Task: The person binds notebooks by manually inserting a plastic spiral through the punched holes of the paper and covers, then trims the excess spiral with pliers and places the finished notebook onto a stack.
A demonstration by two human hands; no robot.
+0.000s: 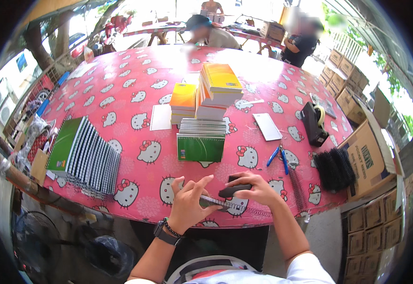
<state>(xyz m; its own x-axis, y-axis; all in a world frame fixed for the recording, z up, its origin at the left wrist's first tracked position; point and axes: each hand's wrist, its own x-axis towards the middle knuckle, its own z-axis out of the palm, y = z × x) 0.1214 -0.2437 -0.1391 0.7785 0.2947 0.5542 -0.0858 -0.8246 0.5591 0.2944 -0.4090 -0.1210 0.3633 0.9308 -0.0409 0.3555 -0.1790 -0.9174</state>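
At lower centre of the frame, the left hand (187, 201) presses a thin notebook (218, 203) against the near edge of the pink patterned table (121, 90), fingers spread and flat, thumb beneath. The right hand (256, 189) closes its fingers around a dark handled tool (234, 190) set over the notebook's wire spiral (249, 210), which runs toward the lower right.

For a clean result, keep the left hand steady so the cover does not slide, and align the tool squarely on the coil before squeezing. Work close to the spiral's end.

Blue-handled pliers (277, 156) lie right of centre, near a bundle of black coils (334, 168). A green notebook stack (201, 141) sits just above the hands.
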